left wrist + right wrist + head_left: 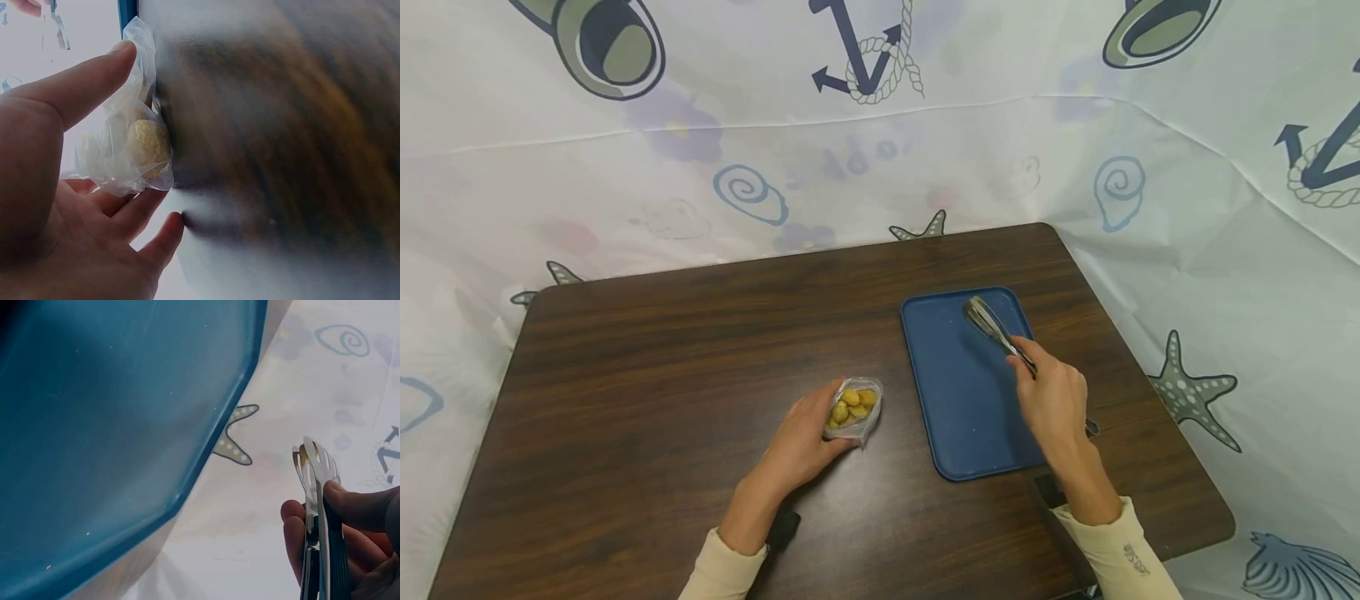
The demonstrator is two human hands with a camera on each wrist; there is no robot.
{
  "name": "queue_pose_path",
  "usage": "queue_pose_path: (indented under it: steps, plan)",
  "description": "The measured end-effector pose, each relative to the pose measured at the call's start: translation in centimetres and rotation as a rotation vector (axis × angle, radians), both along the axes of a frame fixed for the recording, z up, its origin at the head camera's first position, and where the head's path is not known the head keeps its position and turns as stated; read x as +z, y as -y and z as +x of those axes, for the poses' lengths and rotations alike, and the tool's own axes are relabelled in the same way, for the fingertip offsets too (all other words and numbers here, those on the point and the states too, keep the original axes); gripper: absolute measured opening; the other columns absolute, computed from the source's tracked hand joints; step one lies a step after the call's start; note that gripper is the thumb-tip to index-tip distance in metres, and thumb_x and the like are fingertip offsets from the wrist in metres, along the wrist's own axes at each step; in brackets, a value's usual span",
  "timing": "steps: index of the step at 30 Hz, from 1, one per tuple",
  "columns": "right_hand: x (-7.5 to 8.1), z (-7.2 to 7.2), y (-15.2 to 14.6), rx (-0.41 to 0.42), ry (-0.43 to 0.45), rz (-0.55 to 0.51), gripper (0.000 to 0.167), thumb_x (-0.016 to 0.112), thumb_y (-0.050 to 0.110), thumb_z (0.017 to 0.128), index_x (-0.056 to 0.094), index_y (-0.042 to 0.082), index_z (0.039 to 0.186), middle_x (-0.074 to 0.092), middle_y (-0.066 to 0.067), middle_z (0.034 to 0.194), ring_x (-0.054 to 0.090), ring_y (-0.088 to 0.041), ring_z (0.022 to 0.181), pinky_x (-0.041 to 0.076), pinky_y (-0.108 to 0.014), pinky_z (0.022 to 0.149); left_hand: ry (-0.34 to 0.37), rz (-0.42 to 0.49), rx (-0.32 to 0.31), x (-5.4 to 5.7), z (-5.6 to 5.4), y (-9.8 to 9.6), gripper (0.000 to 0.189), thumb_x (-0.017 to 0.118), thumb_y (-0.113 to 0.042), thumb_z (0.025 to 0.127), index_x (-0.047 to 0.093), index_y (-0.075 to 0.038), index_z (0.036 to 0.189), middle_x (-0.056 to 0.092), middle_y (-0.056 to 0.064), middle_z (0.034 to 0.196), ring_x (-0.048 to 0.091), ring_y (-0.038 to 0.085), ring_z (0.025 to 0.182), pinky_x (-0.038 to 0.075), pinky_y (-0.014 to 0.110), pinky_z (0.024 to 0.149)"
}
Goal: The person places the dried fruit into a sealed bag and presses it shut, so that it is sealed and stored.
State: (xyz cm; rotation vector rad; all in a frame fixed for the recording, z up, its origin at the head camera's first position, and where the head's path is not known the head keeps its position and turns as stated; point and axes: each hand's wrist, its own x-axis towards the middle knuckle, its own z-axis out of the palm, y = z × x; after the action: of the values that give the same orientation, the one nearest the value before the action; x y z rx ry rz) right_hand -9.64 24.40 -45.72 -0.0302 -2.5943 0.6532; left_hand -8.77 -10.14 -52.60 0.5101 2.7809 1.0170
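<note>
In the head view, my left hand (805,433) holds a clear plastic bag (870,423) upright on the table, thumb on one side and fingers on the other. Several yellow, roundish food pieces (852,398) show through its open mouth; their exact kind I cannot tell. The left wrist view shows one lumpy piece (150,145) through the plastic. Over the blue tray (958,408), my right hand (1052,400) grips metal tongs (988,323), their heads towards the tray's far edge. In the right wrist view the slotted heads of the tongs (315,465) are close together; a brownish patch shows between them.
The dark wood table (662,375) carries the tray on its right side. A white patterned sheet (820,158) hangs behind and beside the table. Small crumbs (48,567) lie on the tray.
</note>
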Motion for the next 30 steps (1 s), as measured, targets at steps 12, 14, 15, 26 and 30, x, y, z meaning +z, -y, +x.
queue_pose_path:
  steps: [12,14,15,26,30]
  plan:
    - [0.6,0.8,2.2,0.029,-0.028,-0.008,0.031,0.080,0.008,0.089,0.076,0.004,0.119,0.079,-0.020,0.093,0.027,-0.006,0.041,0.026,-0.026,0.044,0.002,-0.002,-0.011,-0.2,-0.7,0.5,0.091,0.089,-0.029,0.083,0.040,-0.005,0.156,0.054,0.017,0.152,0.050,0.040,0.141,0.035,0.058,0.120]
    - [0.6,0.9,2.6,0.042,-0.050,-0.012,0.031,0.081,0.007,0.087,0.077,0.004,0.118,0.079,-0.020,0.097,0.028,-0.005,0.042,0.027,-0.026,0.044,0.004,-0.004,-0.012,-0.2,-0.8,0.5,0.092,0.089,-0.029,0.083,0.040,-0.005,0.157,0.054,0.017,0.153,0.049,0.040,0.142,0.035,0.057,0.120]
    - [0.5,1.0,2.7,0.046,-0.058,-0.012,0.031,0.081,0.006,0.086,0.077,0.003,0.117,0.079,-0.019,0.098,0.029,-0.005,0.042,0.027,-0.026,0.044,0.005,-0.005,-0.014,-0.3,-0.9,0.6,0.092,0.088,-0.030,0.083,0.040,-0.005,0.157,0.053,0.017,0.153,0.049,0.040,0.142,0.035,0.057,0.120]
    - [0.5,1.6,4.0,0.094,-0.086,-0.023,0.031,0.082,0.004,0.085,0.077,0.003,0.115,0.080,-0.019,0.099,0.062,-0.019,0.052,0.043,-0.031,0.048,0.025,-0.014,-0.021,-0.2,-1.2,0.8,0.092,0.087,-0.031,0.084,0.039,-0.006,0.157,0.052,0.017,0.155,0.047,0.039,0.144,0.033,0.057,0.122]
    - [0.4,1.7,4.3,0.099,-0.093,-0.031,0.031,0.083,0.005,0.084,0.077,0.004,0.114,0.080,-0.018,0.098,0.075,-0.029,0.067,0.056,-0.042,0.055,0.027,-0.015,-0.023,-0.3,-1.2,0.8,0.092,0.087,-0.031,0.084,0.039,-0.005,0.157,0.051,0.017,0.156,0.047,0.039,0.145,0.033,0.058,0.122]
